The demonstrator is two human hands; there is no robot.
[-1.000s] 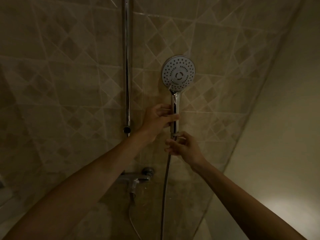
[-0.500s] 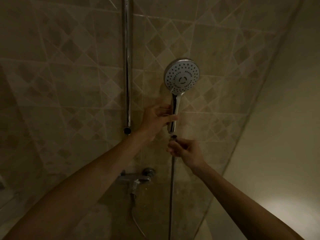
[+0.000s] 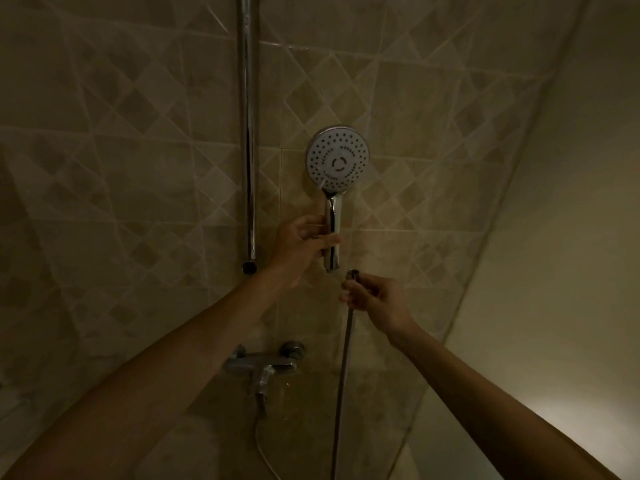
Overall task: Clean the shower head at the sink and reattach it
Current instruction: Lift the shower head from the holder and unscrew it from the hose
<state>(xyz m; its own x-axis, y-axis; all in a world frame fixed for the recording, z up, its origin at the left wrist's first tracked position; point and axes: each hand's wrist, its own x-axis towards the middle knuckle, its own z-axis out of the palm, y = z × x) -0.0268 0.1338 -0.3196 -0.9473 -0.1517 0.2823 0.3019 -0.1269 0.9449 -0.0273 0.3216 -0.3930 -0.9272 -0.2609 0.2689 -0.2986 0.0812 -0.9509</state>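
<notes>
A round shower head (image 3: 337,158) with a chrome handle stands upright in front of the tiled wall, its spray face towards me. My left hand (image 3: 300,244) grips the handle near its lower end. My right hand (image 3: 375,301) holds the top of the metal hose (image 3: 343,372), whose nut sits just below and slightly right of the handle's end. A small gap separates the hose nut from the handle. The hose hangs straight down out of view.
A vertical chrome rail (image 3: 248,133) runs down the wall left of the shower head. A chrome mixer tap (image 3: 265,363) is mounted below my hands. A plain wall (image 3: 561,237) closes the corner on the right.
The hose end has come apart from the handle. My left hand lifted the shower head slightly up and left, while my right hand drew the hose nut down and to the right.
</notes>
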